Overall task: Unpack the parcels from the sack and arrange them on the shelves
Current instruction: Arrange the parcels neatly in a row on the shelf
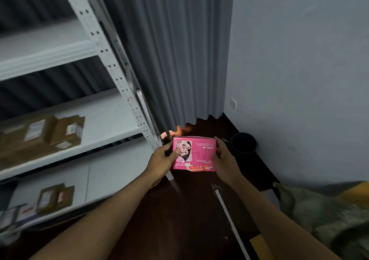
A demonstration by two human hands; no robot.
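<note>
Left thumb [178, 151] pressed flat on the front of a pink box [196, 153], fingers curled behind its left edge. Right fingers [217, 147] wrapped round the right edge. Left hand [162, 163] and right hand [224, 161] gripping, box held upright in the air, print upside down. Beyond, to the left, white shelves [111, 120]: brown parcels [58, 132] on the middle board, another parcel [53, 199] on the lower. Green sack [319, 215] at lower right, on dark floor [179, 219]. Grey curtain [169, 50] behind.
</note>
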